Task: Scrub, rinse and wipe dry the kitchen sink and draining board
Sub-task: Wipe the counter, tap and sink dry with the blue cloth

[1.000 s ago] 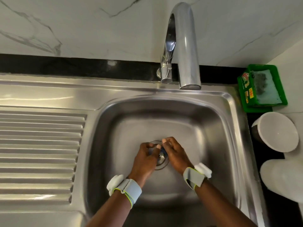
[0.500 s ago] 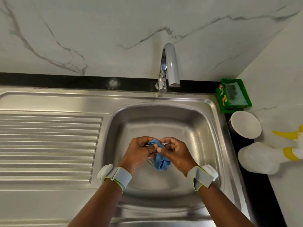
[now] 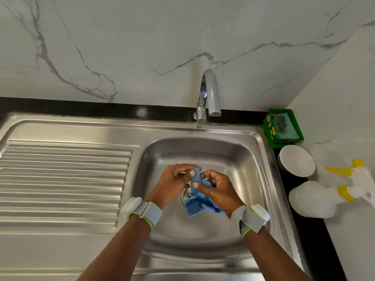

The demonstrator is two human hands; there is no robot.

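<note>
I see the left hand point(image 3: 172, 186) pinching the cloth point(image 3: 196, 204) at its top, fingers curled. Right hand point(image 3: 220, 192) grips it just beside, thumb across. The cloth hangs over the drain point(image 3: 187, 194) in the sink point(image 3: 245, 159).

The left forearm point(image 3: 121, 246) and right forearm point(image 3: 272, 252) rise from the bottom edge and converge, so the two hands meet close together with their backs to the camera. The left hand point(image 3: 172, 186) has its fingers curled inward, thumb and forefinger pinching the top of a blue cloth point(image 3: 197, 203). The right hand point(image 3: 220, 192) sits just beside it, fingers also curled, thumb pressed across the cloth's upper fold; the rest of the cloth hangs below both hands. Each wrist carries a grey band edged in yellow-green with a white pod on its outer side: the left wristband point(image 3: 147, 211) and the right wristband point(image 3: 251, 219). Both arms are bare
</note>
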